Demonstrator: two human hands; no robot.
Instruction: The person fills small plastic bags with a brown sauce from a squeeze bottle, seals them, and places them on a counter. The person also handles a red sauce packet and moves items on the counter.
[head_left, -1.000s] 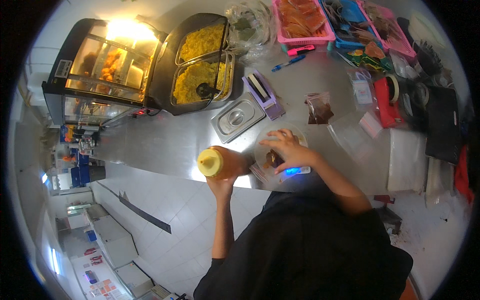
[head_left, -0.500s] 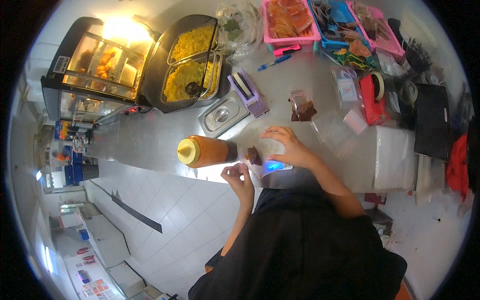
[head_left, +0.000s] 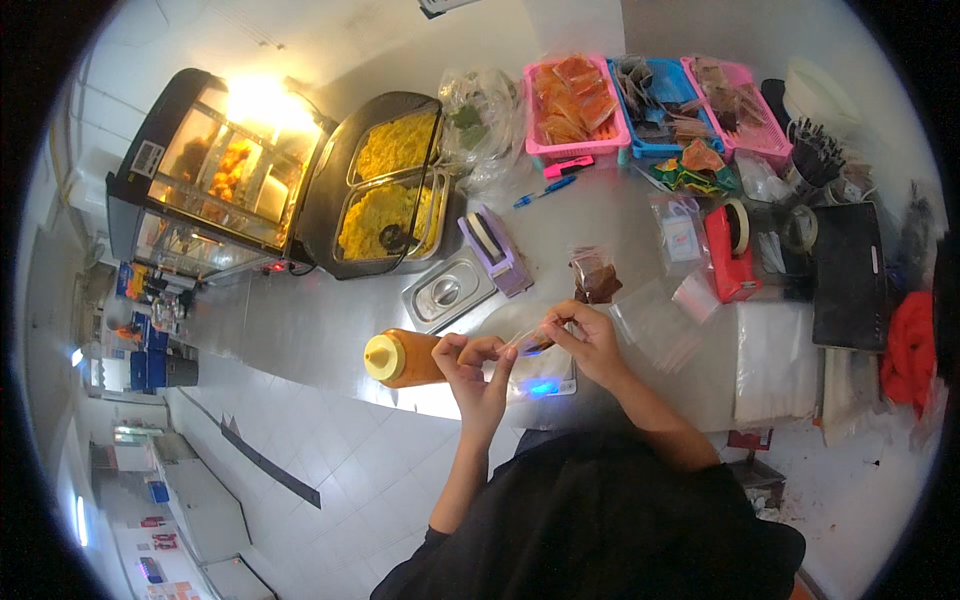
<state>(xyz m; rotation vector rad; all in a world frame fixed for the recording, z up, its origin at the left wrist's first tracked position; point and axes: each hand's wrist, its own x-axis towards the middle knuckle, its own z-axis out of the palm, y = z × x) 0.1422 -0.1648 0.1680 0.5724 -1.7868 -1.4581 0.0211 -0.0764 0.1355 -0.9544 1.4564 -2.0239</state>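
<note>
Clear plastic small bag (head_left: 532,342) w/ dark stuff inside, held up btwn both hands, above the white scale (head_left: 563,386) w/ blue-lit display; L hand (head_left: 474,378) pinches one end, thumb agst. fingers; R hand (head_left: 590,348) pinches the opp. end, grip narrow; orange-brown squeeze bottle (head_left: 418,360) w/ yellow cap just L of L hand; filled bag (head_left: 597,285), dark brown contents, on the steel counter (head_left: 320,315) just beyond R hand; steel lid (head_left: 430,305) touching or v. near purple tape dispenser (head_left: 512,276), can't tell which.
</note>
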